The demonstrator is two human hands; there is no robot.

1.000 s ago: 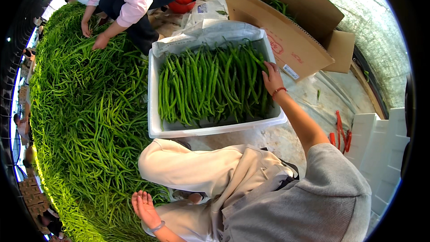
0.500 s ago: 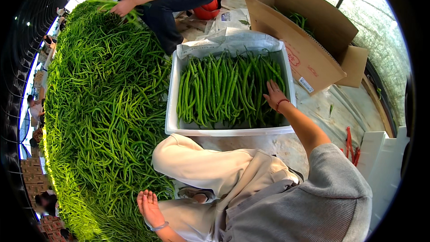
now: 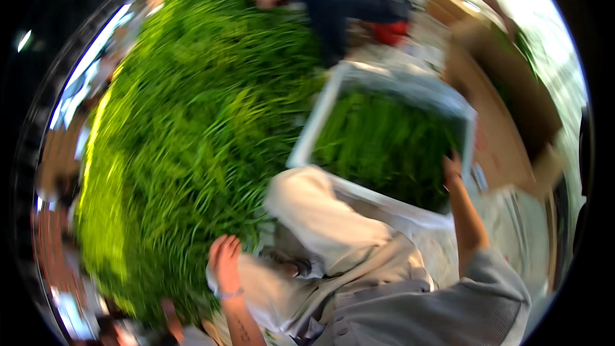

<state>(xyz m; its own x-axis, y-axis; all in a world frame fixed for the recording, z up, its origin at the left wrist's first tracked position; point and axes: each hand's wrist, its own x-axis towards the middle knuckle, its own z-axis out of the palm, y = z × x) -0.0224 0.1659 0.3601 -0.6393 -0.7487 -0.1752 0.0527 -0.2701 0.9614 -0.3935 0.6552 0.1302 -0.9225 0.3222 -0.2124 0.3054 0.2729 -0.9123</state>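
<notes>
Long green chili peppers [image 3: 391, 134] lie side by side in a white box [image 3: 378, 196] in front of me, with a pale sheet along its far side. At the box's right end, my right hand [image 3: 452, 170] is on or just over the peppers. Its fingers are smeared by motion. My left hand [image 3: 225, 264] is held by my left knee, beside a big heap of loose peppers [image 3: 205, 134]. Its fingers are stretched out and nothing shows in them. A clear bangle is on that wrist.
A co-worker [image 3: 346, 0] in dark trousers sits at the far side of the heap, near a red object [image 3: 389, 32]. An open cardboard carton [image 3: 493, 102] stands right of the box. Blurred people and stacked cartons [image 3: 54, 230] line the left.
The whole view has swung, so box and heap appear shifted right and tilted, and everything is blurred. My right hand has slid toward the box's near right corner. My left hand stays by my knee.
</notes>
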